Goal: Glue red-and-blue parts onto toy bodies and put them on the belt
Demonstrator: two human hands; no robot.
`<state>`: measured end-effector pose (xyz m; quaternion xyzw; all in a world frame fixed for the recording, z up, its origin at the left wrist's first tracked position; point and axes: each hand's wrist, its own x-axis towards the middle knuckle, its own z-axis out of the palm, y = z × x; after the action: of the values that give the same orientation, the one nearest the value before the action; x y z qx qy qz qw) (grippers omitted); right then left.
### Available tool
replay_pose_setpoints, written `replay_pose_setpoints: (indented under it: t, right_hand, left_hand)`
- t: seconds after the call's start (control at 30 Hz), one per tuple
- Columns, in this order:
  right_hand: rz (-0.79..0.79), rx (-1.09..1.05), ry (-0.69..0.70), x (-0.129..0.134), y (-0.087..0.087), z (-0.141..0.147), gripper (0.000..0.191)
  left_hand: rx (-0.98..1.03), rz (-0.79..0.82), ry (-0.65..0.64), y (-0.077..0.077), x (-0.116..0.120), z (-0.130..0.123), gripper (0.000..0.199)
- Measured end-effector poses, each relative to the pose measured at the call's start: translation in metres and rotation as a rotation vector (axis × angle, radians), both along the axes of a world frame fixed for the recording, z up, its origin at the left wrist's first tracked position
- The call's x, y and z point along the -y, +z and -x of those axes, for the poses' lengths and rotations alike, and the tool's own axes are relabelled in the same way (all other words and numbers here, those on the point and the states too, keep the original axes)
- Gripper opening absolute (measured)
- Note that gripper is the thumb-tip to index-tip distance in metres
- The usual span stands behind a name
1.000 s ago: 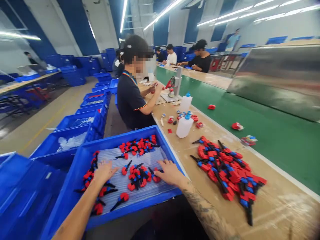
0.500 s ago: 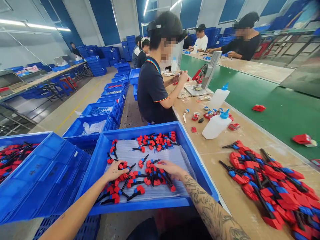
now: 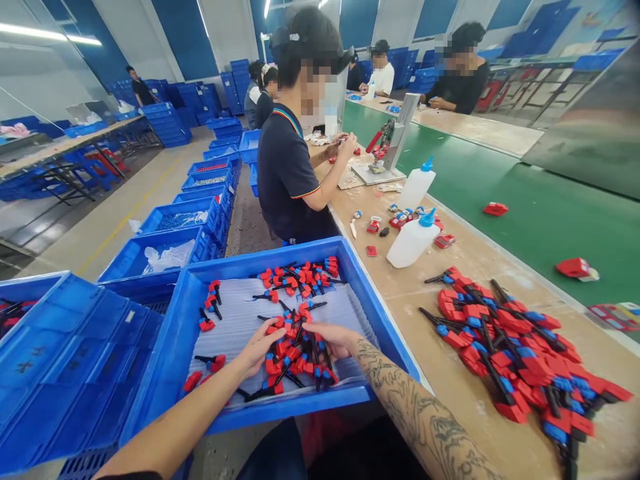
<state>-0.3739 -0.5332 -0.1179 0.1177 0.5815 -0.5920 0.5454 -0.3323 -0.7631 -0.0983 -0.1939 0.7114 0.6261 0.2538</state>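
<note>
Inside ribbed-lined blue tray (image 3: 405,347), left hand (image 3: 263,341) and right hand (image 3: 333,339), apart, flank glossy angular red-black parts (image 3: 300,350).

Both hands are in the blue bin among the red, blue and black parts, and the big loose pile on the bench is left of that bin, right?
Not quite: the head view shows the loose pile on the bench right of the blue bin. The left hand and right hand are indeed in it, among the parts.
</note>
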Motion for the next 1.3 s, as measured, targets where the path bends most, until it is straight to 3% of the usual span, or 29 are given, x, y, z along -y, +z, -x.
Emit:
replay_pose_setpoints:
  t: [0.13, 0.37, 0.57, 0.77, 0.9, 1.0, 1.1, 1.2, 1.3]
  right_hand:
    - [0.092, 0.029, -0.116, 0.001, -0.002, -0.006, 0.045]
    - [0.134, 0.089, -0.177, 0.005, -0.007, -0.007, 0.054]
    - [0.138, 0.064, -0.296, 0.019, -0.007, -0.012, 0.044]
    - [0.05, -0.241, -0.575, 0.043, -0.009, -0.02, 0.02]
    - [0.003, -0.418, -0.667, 0.044, -0.005, -0.017, 0.015]
    - [-0.015, -0.517, -0.686, 0.038, 0.009, -0.012, 0.016]
    - [-0.028, -0.62, -0.69, 0.024, 0.035, -0.005, 0.015]
    - [-0.056, -0.741, -0.695, -0.004, 0.073, 0.004, 0.013]
    - [-0.154, -0.884, -0.676, -0.048, 0.12, 0.005, 0.018]
  left_hand:
    - [0.039, -0.052, -0.013, 0.0, -0.017, 0.002, 0.072]
    - [0.154, -0.187, -0.006, 0.007, -0.019, -0.001, 0.074]
    - [0.112, -0.271, 0.174, -0.003, -0.047, -0.012, 0.079]
    - [-0.016, -0.318, 0.444, -0.006, -0.079, -0.012, 0.048]
    - [-0.129, -0.311, 0.506, 0.0, -0.089, -0.006, 0.039]
    - [-0.189, -0.304, 0.499, 0.012, -0.096, 0.0, 0.04]
    - [-0.248, -0.293, 0.496, 0.032, -0.109, 0.008, 0.04]
    - [-0.336, -0.29, 0.499, 0.061, -0.133, 0.02, 0.038]
    - [-0.467, -0.343, 0.461, 0.096, -0.171, 0.028, 0.035]
